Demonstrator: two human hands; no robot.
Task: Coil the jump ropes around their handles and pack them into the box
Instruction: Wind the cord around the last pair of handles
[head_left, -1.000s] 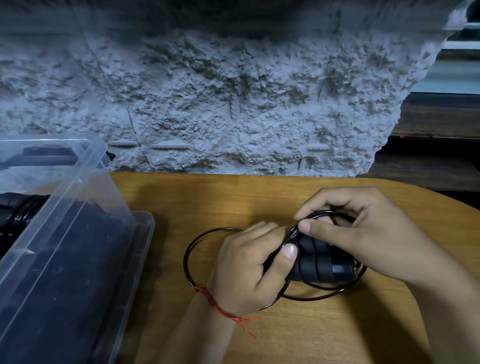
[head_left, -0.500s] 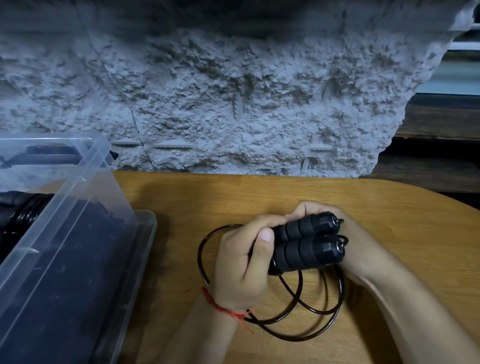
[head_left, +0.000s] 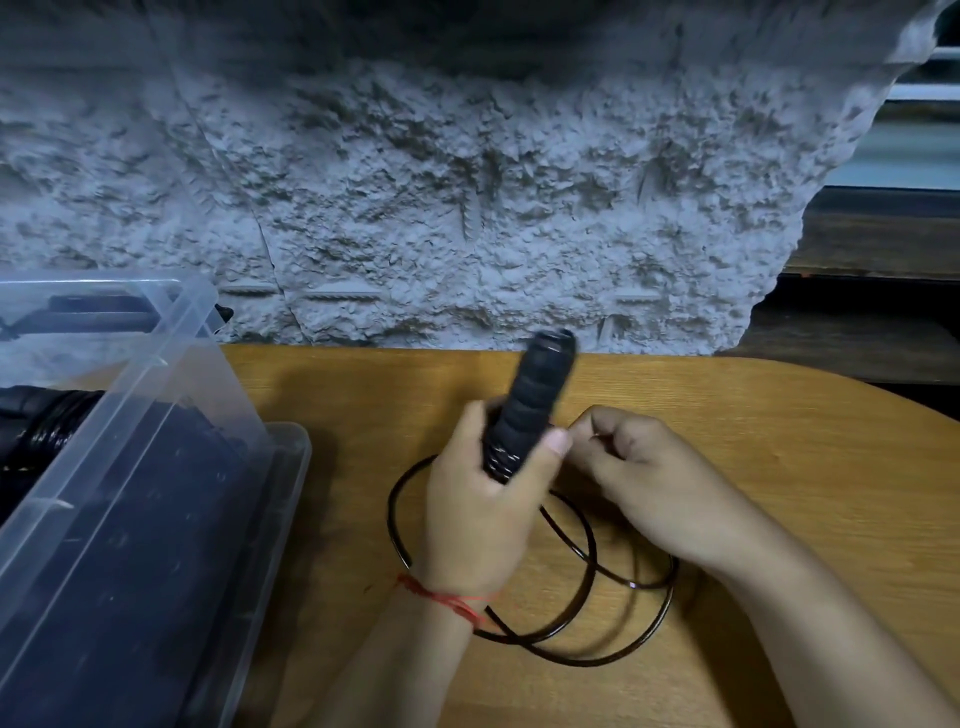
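Trainee: Layout at this step, largest item first?

Technician: Wall (head_left: 467, 208) stood behind. Table (head_left: 779, 441) carried the work. Box (head_left: 130, 467), clear plastic, sat at the left, with one coiled rope (head_left: 47, 431) already inside. A second rope's cord (head_left: 389, 512) lay in loose loops on the table under both wrists, apart from the box.

Trainee: Hands?

Technician: Left hand (head_left: 478, 519) was clamped round the two handles (head_left: 530, 410), held together and tilted up and away; they were blurred. Right hand (head_left: 639, 467) sat just beside them with its fingers curled. Whether it pinched the cord could not be told.

Trainee: Likely faults from here?

Technician: Three, by judgement.
1. Loops crossed one another. Pulling cord without feeding it straight could draw a knot.
2. Springy cord wound with slack tension could unwind off the handles once released.
3. A weak left grip could let the handles separate, and the wraps would then slide off the ends.

Trainee: And packing?

Technician: A loose coil could snag the box rim or tangle with the rope inside.
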